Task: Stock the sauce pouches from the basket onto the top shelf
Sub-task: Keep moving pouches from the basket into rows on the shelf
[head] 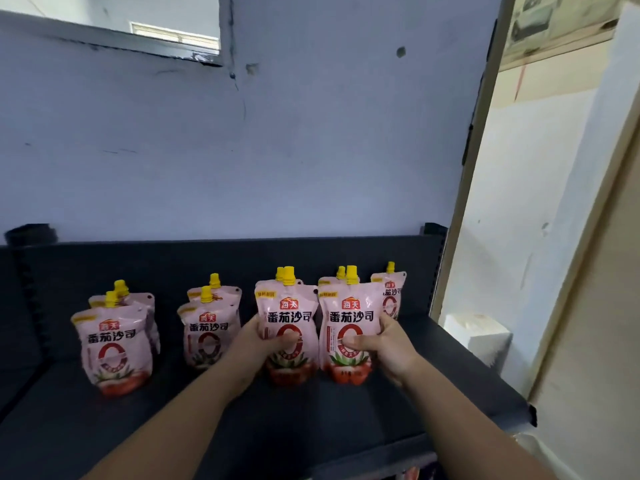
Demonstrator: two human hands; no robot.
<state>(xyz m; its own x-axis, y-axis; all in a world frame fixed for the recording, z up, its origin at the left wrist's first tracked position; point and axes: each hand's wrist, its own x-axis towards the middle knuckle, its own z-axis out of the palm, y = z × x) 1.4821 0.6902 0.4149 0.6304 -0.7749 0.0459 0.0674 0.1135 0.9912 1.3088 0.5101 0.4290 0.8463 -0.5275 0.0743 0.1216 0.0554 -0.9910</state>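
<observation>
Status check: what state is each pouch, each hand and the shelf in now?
Left hand: grips a pouch, thumb on its front.
Right hand: grips a pouch, thumb on its front.
Left-held pouch: upright, capped, another behind it.
Right-held pouch: upright, capped, another behind it.
Far-left pair: upright, untouched.
Second pair: upright, untouched.
Rear right pouch: upright, untouched.
Top shelf: partly stocked.

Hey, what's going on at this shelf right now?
A person is stocking a dark shelf. The left hand grips one pink sauce pouch and the right hand grips a second pouch, side by side, upright, seemingly resting on it. More pouches stand in pairs to the left, and a lone pouch stands behind on the right.
</observation>
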